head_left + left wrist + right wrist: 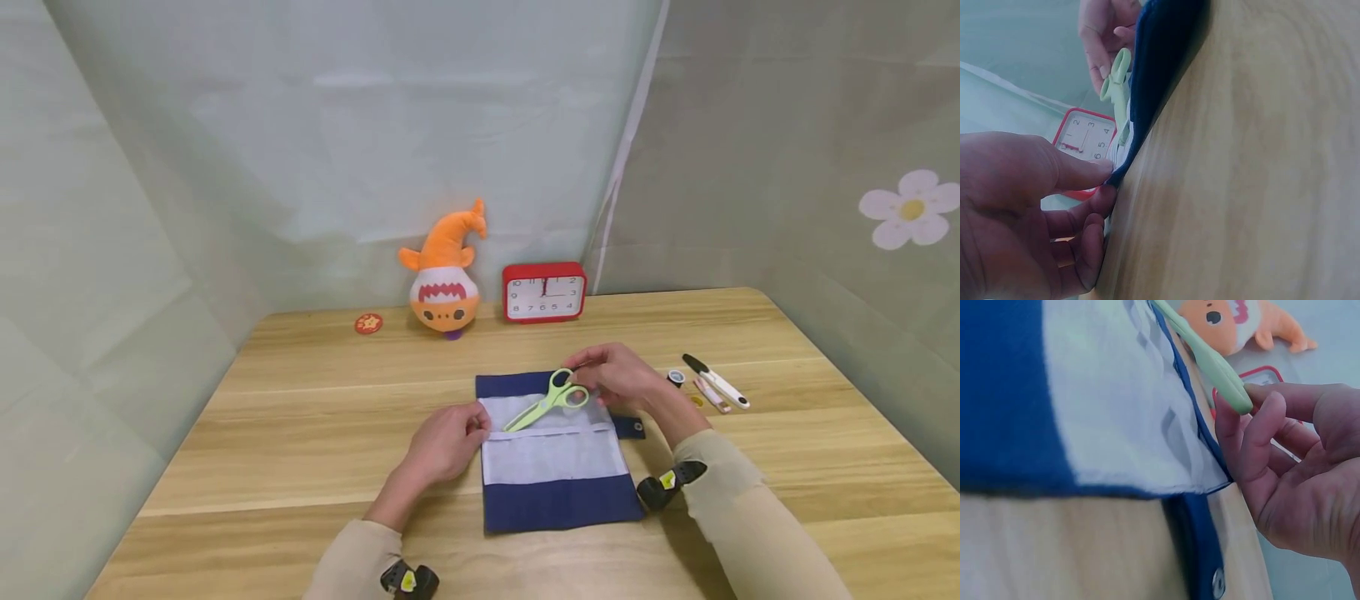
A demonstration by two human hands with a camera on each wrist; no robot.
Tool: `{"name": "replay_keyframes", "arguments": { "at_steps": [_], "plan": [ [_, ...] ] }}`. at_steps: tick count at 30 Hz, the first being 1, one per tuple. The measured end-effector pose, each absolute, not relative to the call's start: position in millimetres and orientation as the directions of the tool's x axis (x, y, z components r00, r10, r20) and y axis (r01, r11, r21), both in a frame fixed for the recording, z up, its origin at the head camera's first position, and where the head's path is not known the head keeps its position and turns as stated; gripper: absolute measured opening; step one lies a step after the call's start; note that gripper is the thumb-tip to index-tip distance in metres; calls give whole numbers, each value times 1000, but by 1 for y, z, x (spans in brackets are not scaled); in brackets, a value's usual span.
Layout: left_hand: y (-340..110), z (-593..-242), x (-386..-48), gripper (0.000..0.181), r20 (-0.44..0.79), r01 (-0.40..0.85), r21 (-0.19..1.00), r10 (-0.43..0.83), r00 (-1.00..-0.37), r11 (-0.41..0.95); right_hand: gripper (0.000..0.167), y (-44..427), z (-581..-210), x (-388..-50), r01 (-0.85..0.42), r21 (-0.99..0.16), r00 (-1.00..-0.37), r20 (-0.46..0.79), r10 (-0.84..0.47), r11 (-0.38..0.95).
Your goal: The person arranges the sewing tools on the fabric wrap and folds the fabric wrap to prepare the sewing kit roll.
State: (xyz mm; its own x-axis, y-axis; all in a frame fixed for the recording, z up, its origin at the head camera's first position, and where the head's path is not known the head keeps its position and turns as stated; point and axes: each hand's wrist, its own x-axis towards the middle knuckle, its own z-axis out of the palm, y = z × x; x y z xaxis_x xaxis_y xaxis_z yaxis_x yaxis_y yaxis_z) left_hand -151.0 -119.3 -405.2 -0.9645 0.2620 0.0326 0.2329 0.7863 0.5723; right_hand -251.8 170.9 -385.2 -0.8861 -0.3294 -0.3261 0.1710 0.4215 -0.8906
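A navy cloth pouch with a white lining [555, 458] lies unfolded on the table. My right hand [617, 377] pinches light green scissors [549, 406] by a finger loop, over the pouch's upper half. The scissors slant down to the left, their tip close to the white band across the lining; whether it touches the cloth I cannot tell. At the pouch's left edge, my left hand [444, 442] pinches the cloth between thumb and forefinger, plain in the left wrist view. A navy strap with a snap [1217, 581] sticks out on the right side.
Right of the pouch lie a thread spool [676, 378], a small yellow item [697, 402], a pink and white item [712, 395] and a black-and-white tool [716, 382]. An orange plush shark [444, 287], red clock [543, 292] and round red patch [368, 323] are at the back.
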Motion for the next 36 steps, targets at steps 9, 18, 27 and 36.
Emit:
{"name": "replay_keyframes", "arguments": {
  "at_steps": [9,18,27,36],
  "plan": [
    [-119,-404,-152,10,12,221,572,262,-965,790,34,159,-380,-263,136,-847,-896,-326,-301,514],
    [-117,-404,-151,10,8,214,575,257,-967,789,33,146,-382,-271,116,-843,-881,-332,-339,525],
    [-117,-406,-151,10,1,203,580,248,-969,789,30,131,-386,-271,30,-790,-899,-289,-328,613],
    [-119,-406,-151,10,3,199,575,241,-970,794,30,137,-381,-261,-30,-736,-945,-199,-259,677]
  ]
}}
